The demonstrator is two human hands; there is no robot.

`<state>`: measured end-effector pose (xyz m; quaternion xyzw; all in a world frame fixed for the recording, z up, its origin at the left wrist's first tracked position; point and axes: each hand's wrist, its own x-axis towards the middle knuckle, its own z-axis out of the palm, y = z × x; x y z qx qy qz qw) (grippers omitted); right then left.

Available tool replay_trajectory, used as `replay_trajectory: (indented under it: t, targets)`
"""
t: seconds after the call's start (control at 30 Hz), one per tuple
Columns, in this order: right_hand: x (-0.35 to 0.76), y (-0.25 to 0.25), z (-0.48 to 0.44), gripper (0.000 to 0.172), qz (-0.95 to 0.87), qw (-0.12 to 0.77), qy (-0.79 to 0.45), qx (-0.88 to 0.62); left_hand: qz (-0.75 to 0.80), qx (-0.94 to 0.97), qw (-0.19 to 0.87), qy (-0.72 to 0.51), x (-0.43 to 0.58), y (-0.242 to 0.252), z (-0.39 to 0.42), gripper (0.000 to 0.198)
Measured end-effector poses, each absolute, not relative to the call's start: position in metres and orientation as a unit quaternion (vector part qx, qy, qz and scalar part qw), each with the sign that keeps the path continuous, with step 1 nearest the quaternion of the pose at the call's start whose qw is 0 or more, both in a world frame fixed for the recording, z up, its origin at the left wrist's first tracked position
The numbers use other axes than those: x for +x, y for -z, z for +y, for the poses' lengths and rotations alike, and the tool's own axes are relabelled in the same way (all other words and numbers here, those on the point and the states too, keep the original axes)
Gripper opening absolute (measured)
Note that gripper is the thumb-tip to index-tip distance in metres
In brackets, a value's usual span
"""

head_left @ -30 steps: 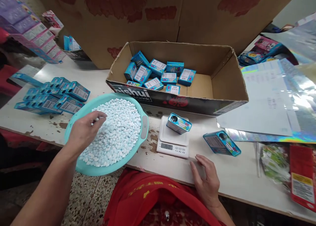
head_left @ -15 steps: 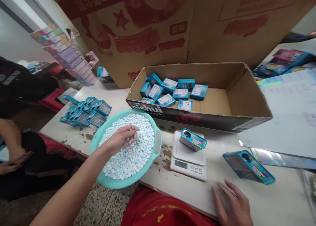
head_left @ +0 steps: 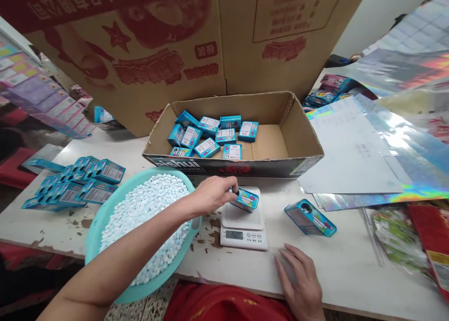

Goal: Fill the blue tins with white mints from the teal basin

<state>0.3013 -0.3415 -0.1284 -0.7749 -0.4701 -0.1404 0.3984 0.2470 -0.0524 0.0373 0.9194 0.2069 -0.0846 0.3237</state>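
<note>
My left hand reaches across the teal basin of small white candies, its fingers pinched over the hole of a blue tin lying on a small white scale. What the fingers hold is too small to see. My right hand lies flat on the table by the front edge, fingers spread. A second blue tin lies to the right of the scale.
An open cardboard box behind the scale holds several blue tins. More blue tins are stacked at the left. Shiny foil sheets and paper lie to the right, with packets nearer. A big carton stands behind.
My left hand left the candy basin and moved right to the tin on the scale. My right hand stayed flat on the table.
</note>
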Motion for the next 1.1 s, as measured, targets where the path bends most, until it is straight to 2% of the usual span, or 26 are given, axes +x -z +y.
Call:
replay_trajectory:
  t: [0.13, 0.23, 0.4, 0.47, 0.63, 0.77, 1.1]
  targets:
    - [0.301, 0.128, -0.341, 0.023, -0.467, 0.407, 0.134, -0.774, 0.180, 0.923, 0.325, 0.104, 0.251, -0.037, -0.052, 0.018]
    - [0.301, 0.128, -0.340, 0.021, -0.467, 0.410, 0.130, -0.772, 0.173, 0.916, 0.348, 0.103, 0.252, -0.039, -0.051, 0.015]
    - [0.301, 0.124, -0.342, 0.021, -0.465, 0.408, 0.122, -0.776, 0.267, 0.806, 0.527, -0.010, 0.231, -0.042, -0.038, 0.022]
    - [0.301, 0.123, -0.343, 0.021, -0.462, 0.405, 0.121, -0.779, 0.328, 0.756, 0.564, -0.059, 0.212, -0.042, -0.030, 0.026]
    - [0.301, 0.123, -0.344, 0.020, -0.460, 0.402, 0.107, -0.784, 0.404, 0.757, 0.508, -0.071, 0.166, -0.040, -0.022, 0.028]
    - [0.301, 0.123, -0.344, 0.017, -0.463, 0.404, 0.109, -0.781, 0.373, 0.809, 0.450, -0.065, 0.158, -0.037, -0.030, 0.024]
    - [0.300, 0.124, -0.343, 0.017, -0.461, 0.404, 0.120, -0.781, 0.271, 0.862, 0.429, 0.027, 0.196, -0.033, -0.055, 0.025]
